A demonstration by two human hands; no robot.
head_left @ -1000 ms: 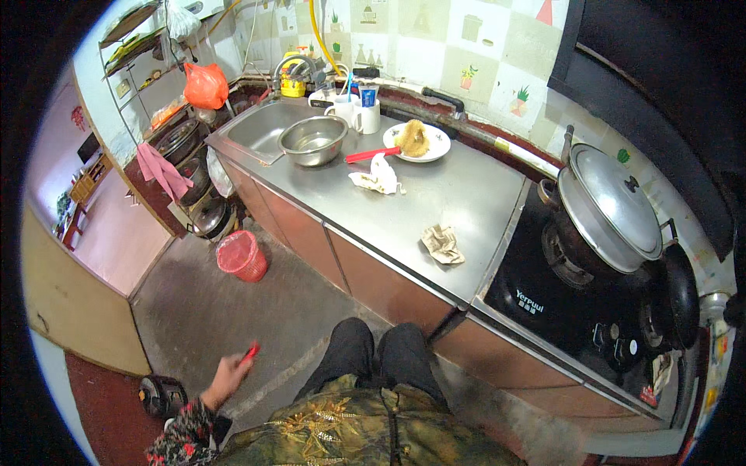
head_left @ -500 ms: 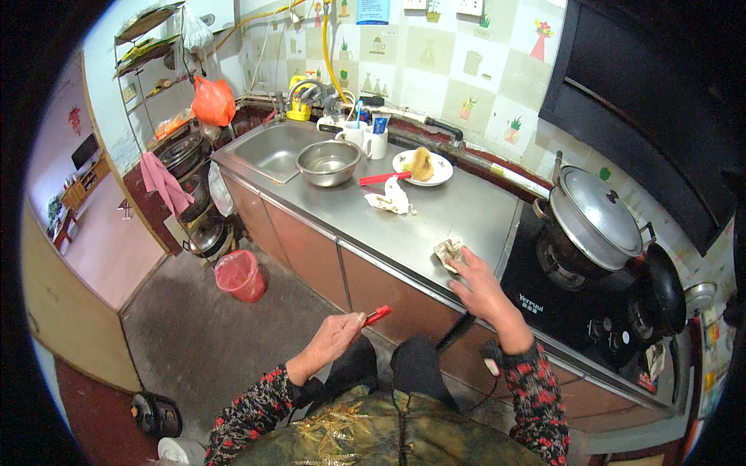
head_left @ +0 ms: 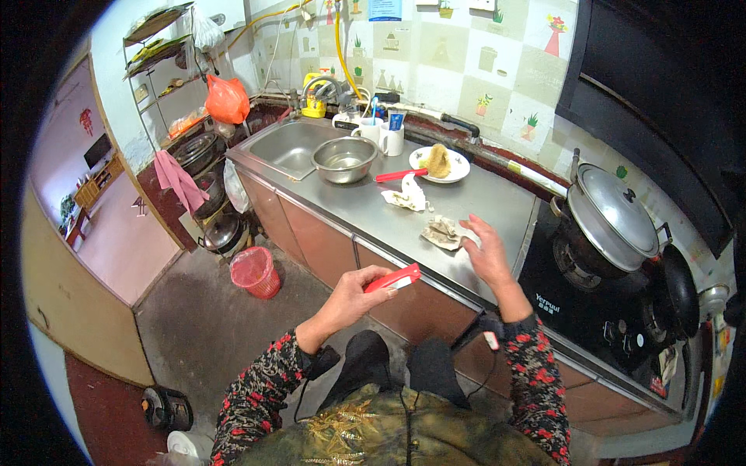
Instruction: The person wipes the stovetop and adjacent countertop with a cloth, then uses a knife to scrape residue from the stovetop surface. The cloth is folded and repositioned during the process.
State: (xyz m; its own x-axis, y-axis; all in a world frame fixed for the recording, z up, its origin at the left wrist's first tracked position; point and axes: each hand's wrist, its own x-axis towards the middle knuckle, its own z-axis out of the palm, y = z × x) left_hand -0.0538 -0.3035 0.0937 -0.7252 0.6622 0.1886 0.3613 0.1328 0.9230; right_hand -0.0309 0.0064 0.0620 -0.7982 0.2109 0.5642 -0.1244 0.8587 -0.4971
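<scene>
Gripping a red-handled tool (head_left: 393,278) in the left hand (head_left: 351,296) at centre frame, reaching the open right hand (head_left: 486,253) onto the crumpled rag (head_left: 444,231) on the steel counter (head_left: 497,203), likely needing to close on it next.

The left hand (head_left: 353,293) is gripping a flat red tool (head_left: 394,278) in its fingers (head_left: 378,273), just in front of the steel surface (head_left: 466,210). The right hand (head_left: 486,252) is lying open on that surface, touching a crumpled cloth (head_left: 443,231).
</scene>
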